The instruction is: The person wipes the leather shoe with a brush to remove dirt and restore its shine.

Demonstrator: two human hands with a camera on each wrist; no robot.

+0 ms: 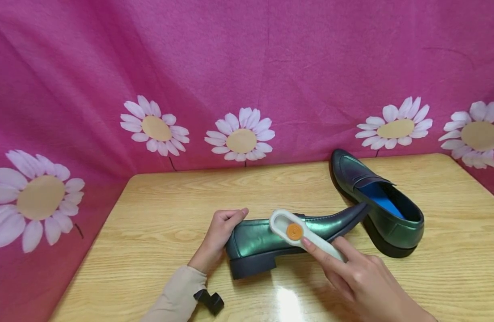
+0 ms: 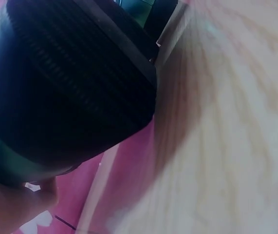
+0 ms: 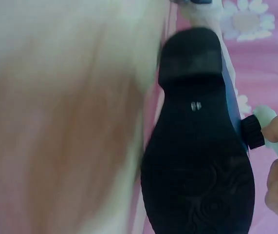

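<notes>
A pink cloth (image 1: 247,53) is spread across the back and sides, and printed daisies (image 1: 240,141) are seen along its lower part. In front of it is set a counter (image 1: 150,250) in pale wood grain, its far edge taken as twelve o'clock. The green shoe (image 1: 251,241) is held over the middle of the counter, tilted, with its toe pointed between two and three o'clock; its dark sole is shown in the right wrist view. Whether it is touching the counter cannot be told. The other shoe (image 1: 379,201) is placed between two and three o'clock from it, upright on the counter, with its toe pointed at about eleven o'clock and a blue lining seen inside. It is partly overlapped by the held toe in the head view; contact cannot be made out.

A beige sleeve (image 1: 176,293) is seen at seven to eight o'clock. The right hand (image 1: 363,277), at four o'clock from the held shoe, is clamped on a pale brush (image 1: 321,244). The left hand (image 1: 220,230), at nine o'clock, is clamped on the heel end of that shoe. The brush is laid across the shoe's side, its handle directed towards four o'clock. A black strap (image 1: 208,302) is seen beside the sleeve. Dark bristles (image 3: 252,131) are held against the shoe's edge. An orange button (image 1: 294,231) is set in the brush, just beside a fingertip.
</notes>
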